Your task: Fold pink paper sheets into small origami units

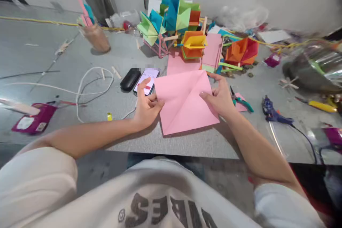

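Observation:
A square sheet of pink paper (184, 103) is held up between my two hands near the table's front edge. One diagonal crease runs across it, from the lower left to the upper right corner. My left hand (146, 108) pinches its left edge between thumb and fingers. On the opposite side, my right hand (219, 96) grips the right edge, its thumb on top and some fingers hidden behind the sheet. Just behind the paper lie more pink sheets (183, 65). A phone (149, 76) with a lit screen is close to my left hand.
Folded paper pieces (176, 16) in blue, green and orange stand at the back. Teal-handled pliers (244, 103) and a blue glue gun (275, 112) lie to the right. A black case (130, 79), white cable (80, 92) and cup of sticks (96, 37) are on the left.

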`<state>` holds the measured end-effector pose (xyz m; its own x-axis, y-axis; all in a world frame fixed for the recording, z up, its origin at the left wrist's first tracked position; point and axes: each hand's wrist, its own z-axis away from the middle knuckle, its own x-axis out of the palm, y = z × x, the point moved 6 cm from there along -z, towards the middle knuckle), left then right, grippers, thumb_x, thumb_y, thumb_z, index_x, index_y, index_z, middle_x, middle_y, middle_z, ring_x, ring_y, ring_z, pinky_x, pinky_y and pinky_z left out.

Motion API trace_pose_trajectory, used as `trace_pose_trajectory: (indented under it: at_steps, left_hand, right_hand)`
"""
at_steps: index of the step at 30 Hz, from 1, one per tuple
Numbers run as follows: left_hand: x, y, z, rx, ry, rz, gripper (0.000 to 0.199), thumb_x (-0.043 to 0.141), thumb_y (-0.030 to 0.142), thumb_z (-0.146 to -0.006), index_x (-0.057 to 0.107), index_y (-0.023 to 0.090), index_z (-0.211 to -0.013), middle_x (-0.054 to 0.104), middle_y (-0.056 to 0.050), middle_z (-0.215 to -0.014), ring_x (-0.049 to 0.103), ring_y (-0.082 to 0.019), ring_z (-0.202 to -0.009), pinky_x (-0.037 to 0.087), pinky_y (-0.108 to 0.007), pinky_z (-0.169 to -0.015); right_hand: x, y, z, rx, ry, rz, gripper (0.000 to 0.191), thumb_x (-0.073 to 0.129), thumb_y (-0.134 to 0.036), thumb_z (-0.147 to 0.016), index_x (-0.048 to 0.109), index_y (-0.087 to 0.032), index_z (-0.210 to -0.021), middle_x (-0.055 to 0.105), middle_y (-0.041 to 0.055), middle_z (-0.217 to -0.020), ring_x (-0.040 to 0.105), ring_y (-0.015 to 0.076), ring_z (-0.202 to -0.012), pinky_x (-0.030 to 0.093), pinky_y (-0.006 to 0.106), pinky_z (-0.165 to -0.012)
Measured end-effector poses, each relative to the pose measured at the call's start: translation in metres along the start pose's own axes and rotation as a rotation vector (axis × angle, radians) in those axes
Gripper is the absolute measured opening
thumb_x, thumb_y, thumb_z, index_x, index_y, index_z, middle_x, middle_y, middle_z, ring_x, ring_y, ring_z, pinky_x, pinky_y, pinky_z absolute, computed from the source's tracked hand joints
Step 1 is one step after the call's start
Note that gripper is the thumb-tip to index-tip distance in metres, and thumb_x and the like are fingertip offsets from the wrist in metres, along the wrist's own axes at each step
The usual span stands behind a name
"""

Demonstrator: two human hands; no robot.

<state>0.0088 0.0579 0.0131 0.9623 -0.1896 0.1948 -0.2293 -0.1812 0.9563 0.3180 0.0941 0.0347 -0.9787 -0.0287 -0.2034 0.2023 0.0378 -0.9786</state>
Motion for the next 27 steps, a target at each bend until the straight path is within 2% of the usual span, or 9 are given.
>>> trace_pose_trajectory:
  at_steps: [3, 6, 8, 11, 14, 16, 18, 23, 27]
  left_hand:
    - [-0.005, -0.002, 0.007, 0.073, 0.088, -0.041, 0.07, 0.095, 0.034, -0.097, 0.039, 0.034, -0.139, 0.081, -0.005, -0.135, 0.079, -0.007, -0.074, 0.062, -0.022, -0.069]
    - [-0.003, -0.009, 0.01, -0.003, 0.078, 0.015, 0.072, 0.097, 0.036, -0.094, 0.041, 0.034, -0.139, 0.078, -0.008, -0.147, 0.081, -0.008, -0.079, 0.065, -0.025, -0.075]
    - [0.002, -0.015, 0.012, -0.128, 0.023, 0.069, 0.082, 0.098, 0.043, -0.094, 0.04, 0.033, -0.152, 0.083, -0.008, -0.137, 0.081, -0.011, -0.079, 0.067, -0.028, -0.076]
    - [0.008, -0.016, 0.016, -0.254, -0.05, 0.077, 0.096, 0.101, 0.053, -0.092, 0.044, 0.026, -0.164, 0.088, -0.009, -0.116, 0.086, -0.022, -0.088, 0.07, -0.035, -0.08]
    - [0.007, -0.01, 0.018, -0.248, -0.076, -0.037, 0.069, 0.1, 0.055, -0.09, 0.07, 0.019, -0.141, 0.089, -0.013, -0.113, 0.087, -0.029, -0.097, 0.07, -0.038, -0.081]
    - [0.006, -0.007, 0.017, -0.241, -0.098, -0.155, 0.043, 0.094, 0.055, -0.096, 0.081, 0.016, -0.112, 0.088, -0.012, -0.104, 0.084, -0.028, -0.091, 0.067, -0.036, -0.075]
    - [0.003, -0.007, 0.014, -0.242, -0.101, -0.248, 0.038, 0.087, 0.053, -0.101, 0.083, 0.016, -0.096, 0.087, -0.01, -0.094, 0.08, -0.026, -0.083, 0.062, -0.034, -0.068]
    - [-0.005, -0.007, 0.007, -0.269, -0.011, -0.29, 0.035, 0.089, 0.049, -0.097, 0.082, 0.017, -0.084, 0.08, -0.005, -0.081, 0.071, -0.02, -0.071, 0.052, -0.029, -0.061]
    - [-0.004, -0.007, 0.005, -0.359, 0.09, 0.025, 0.033, 0.098, 0.046, -0.086, 0.088, 0.019, -0.1, 0.087, -0.007, -0.1, 0.077, -0.022, -0.087, 0.062, -0.032, -0.076]
  right_hand:
    - [-0.004, 0.0, 0.001, -0.039, 0.022, -0.061, 0.116, 0.107, -0.05, -0.077, 0.041, -0.033, -0.17, 0.083, -0.0014, -0.083, 0.079, 0.0269, -0.064, 0.063, 0.039, -0.058]
    - [-0.005, 0.0, 0.002, -0.043, 0.049, -0.111, 0.121, 0.109, -0.048, -0.074, 0.043, -0.036, -0.175, 0.088, 0.0005, -0.095, 0.081, 0.0264, -0.073, 0.066, 0.04, -0.066]
    - [-0.002, -0.001, 0.004, -0.022, 0.054, -0.127, 0.107, 0.108, -0.045, -0.073, 0.058, -0.034, -0.167, 0.09, 0.0009, -0.098, 0.081, 0.025, -0.075, 0.067, 0.04, -0.067]
    - [0.003, -0.005, 0.01, -0.003, 0.1, -0.121, 0.059, 0.106, -0.042, -0.073, 0.082, -0.028, -0.126, 0.09, 0.0031, -0.101, 0.08, 0.0236, -0.079, 0.068, 0.039, -0.071]
    - [0.007, -0.005, 0.017, 0.027, 0.125, -0.074, 0.032, 0.102, -0.042, -0.08, 0.082, -0.025, -0.098, 0.087, 0.0035, -0.091, 0.075, 0.0213, -0.072, 0.062, 0.036, -0.064]
    - [0.009, -0.003, 0.02, 0.042, 0.094, -0.026, 0.028, 0.1, -0.043, -0.083, 0.082, -0.024, -0.094, 0.083, 0.0027, -0.084, 0.07, 0.0199, -0.067, 0.057, 0.034, -0.06]
    - [0.008, -0.001, 0.019, 0.04, 0.062, 0.022, 0.027, 0.099, -0.043, -0.084, 0.083, -0.024, -0.092, 0.08, 0.002, -0.08, 0.067, 0.0191, -0.065, 0.053, 0.033, -0.058]
    - [0.006, 0.001, 0.016, 0.065, 0.007, 0.003, 0.03, 0.101, -0.048, -0.084, 0.084, -0.025, -0.093, 0.08, 0.0028, -0.081, 0.067, 0.0213, -0.066, 0.054, 0.035, -0.058]
    - [0.001, -0.003, 0.013, 0.081, -0.062, -0.061, 0.027, 0.104, -0.047, -0.081, 0.088, -0.028, -0.092, 0.085, 0.0038, -0.087, 0.074, 0.0237, -0.075, 0.061, 0.037, -0.066]
